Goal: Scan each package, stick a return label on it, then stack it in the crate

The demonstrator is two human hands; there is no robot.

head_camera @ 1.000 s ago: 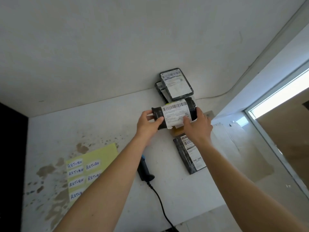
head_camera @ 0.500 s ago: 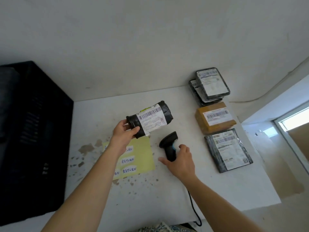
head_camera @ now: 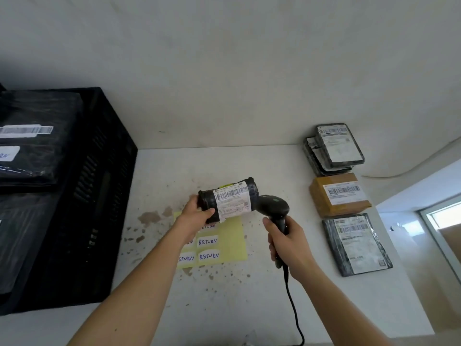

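Head: hands [head_camera: 199, 213] around package [head_camera: 230, 199], scanner [head_camera: 274, 208].

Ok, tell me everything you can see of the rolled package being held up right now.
The rolled package is a short cylinder wrapped in glossy black plastic, lying roughly level and held above the yellow label sheet. A white shipping label with a barcode wraps its middle, facing the camera; a yellow-green strip shows at its upper edge. The left hand grips its left end. The scanner in the right hand has its head at the right end; whether they touch is unclear. No return sticker shows on it.
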